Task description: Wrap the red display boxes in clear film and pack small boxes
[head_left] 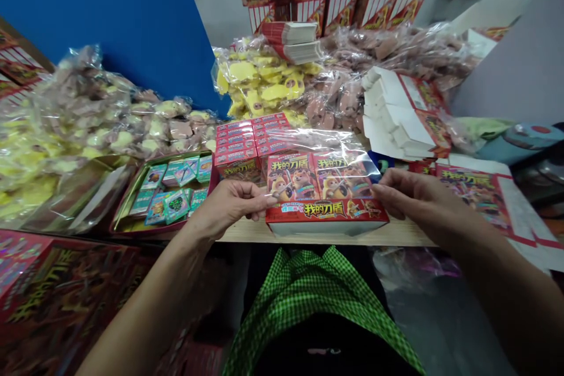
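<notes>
A red display box with a white lower edge sits at the front of the wooden table, smaller printed boxes standing inside it. Clear plastic film lies loosely over its top and rises behind it. At the box's left front corner, my left hand pinches the film's edge with thumb and fingers. On the opposite side, my right hand pinches film at the right corner. Whether the fingertips also grip the cardboard is hard to tell.
Left of the box stand stacked small red boxes and a tray of small green packets. Bagged yellow plush pieces and brown ones pile up behind. White-and-red cartons and a flattened carton lie right.
</notes>
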